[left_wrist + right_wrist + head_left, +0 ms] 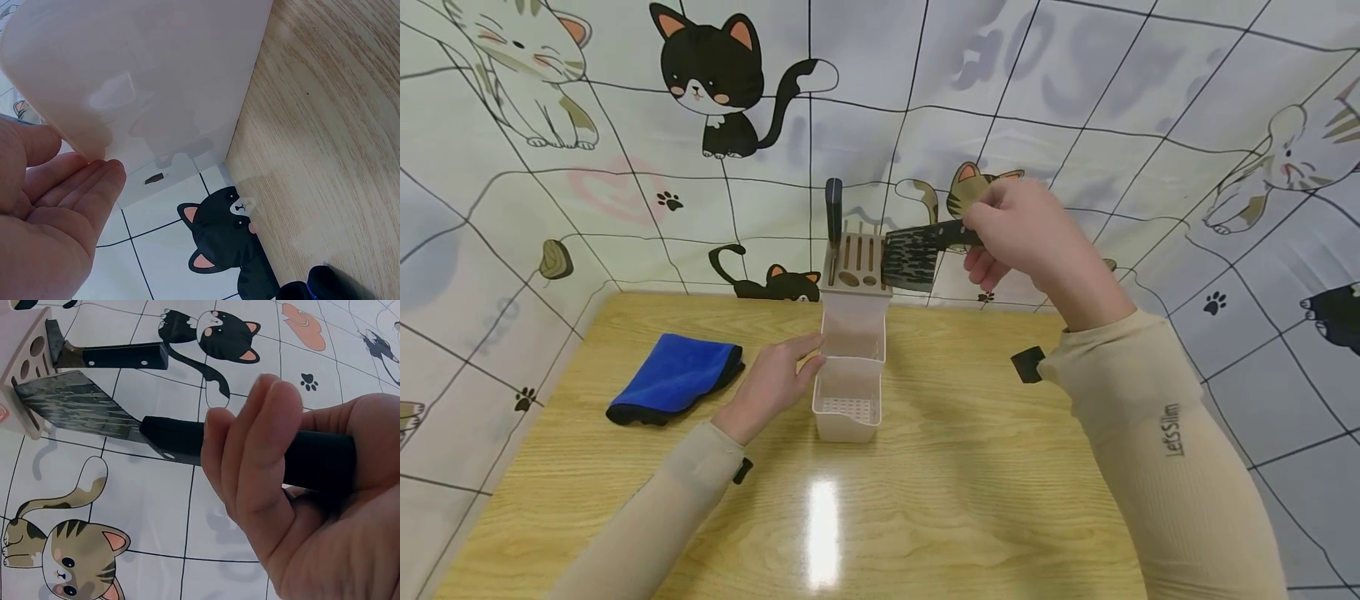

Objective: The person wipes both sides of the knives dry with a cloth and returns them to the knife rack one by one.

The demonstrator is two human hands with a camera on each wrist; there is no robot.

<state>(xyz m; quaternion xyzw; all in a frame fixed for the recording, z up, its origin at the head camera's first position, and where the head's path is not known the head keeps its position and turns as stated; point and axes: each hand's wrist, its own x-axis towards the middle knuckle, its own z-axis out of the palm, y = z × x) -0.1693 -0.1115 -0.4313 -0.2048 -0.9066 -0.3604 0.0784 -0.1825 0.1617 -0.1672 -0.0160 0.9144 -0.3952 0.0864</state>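
Observation:
A pale pink plastic knife holder [853, 323] stands against the back wall, with a slotted top and two open compartments in front. My left hand [775, 379] holds its left side, thumb and fingers pinching the edge of the side wall [156, 75]. With my right hand [1018, 229] I grip the black handle of a cleaver [912, 257] with a dark patterned blade. The blade points left, and its end is right at the slots in the right wrist view. Another black-handled knife [125, 356] sits in a slot on the holder's left.
A folded blue cloth [673, 375] with black edging lies left of the holder on the wooden table [970, 483]. Behind and on both sides hangs a white cat-print sheet [865, 67] with a grid pattern.

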